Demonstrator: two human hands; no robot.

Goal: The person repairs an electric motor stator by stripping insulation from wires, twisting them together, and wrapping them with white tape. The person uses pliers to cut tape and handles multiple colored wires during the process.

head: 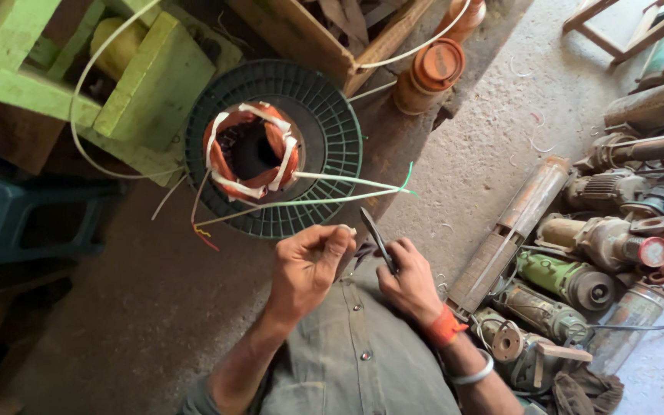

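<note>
My left hand (310, 261) pinches the end of a thin white sleeved wire (324, 201) that runs from the copper winding (253, 151) of a motor stator. The winding is bound with white tape and sits on a dark green ribbed fan cover (324, 115). My right hand (409, 278) grips dark pliers (376, 234), their tip pointing up toward the wires. A second white wire with a green end (407, 178) stretches right from the winding. Short red and yellow leads (203, 233) hang at the cover's lower left.
Several old pump motors (578, 280) and a long rusty cylinder (509, 234) lie on the floor at right. Green wooden frame (140, 84) and a dark blue stool (24, 211) stand at left. A wooden crate (324, 38) and orange plastic jars (428, 77) are beyond.
</note>
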